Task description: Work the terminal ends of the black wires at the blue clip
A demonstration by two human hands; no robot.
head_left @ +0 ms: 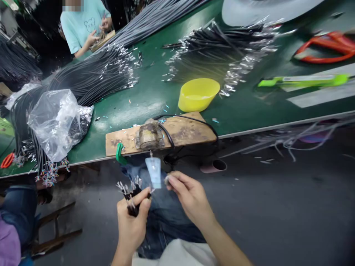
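Note:
My left hand [132,218] is closed around a bundle of black cables [133,197] with pale stripped ends. One cable end sticks out between its thumb and forefinger. To the right, my right hand [188,194] pinches a small greyish piece [166,180] that I cannot make out, apart from the cables. Just above and between both hands, a light blue tapered piece [154,171] hangs from the shaft of a small motor [149,136]. That motor sits on a wooden board [188,129] at the table's edge.
The green table [149,77] carries cable bundles [91,74], a clear plastic bag [52,122], a yellow cup [198,96], short black cables [216,48], a green cutter [305,80] and red-handled scissors [327,46]. A green clamp [119,153] grips the board's edge. Across the table sits a person [83,27].

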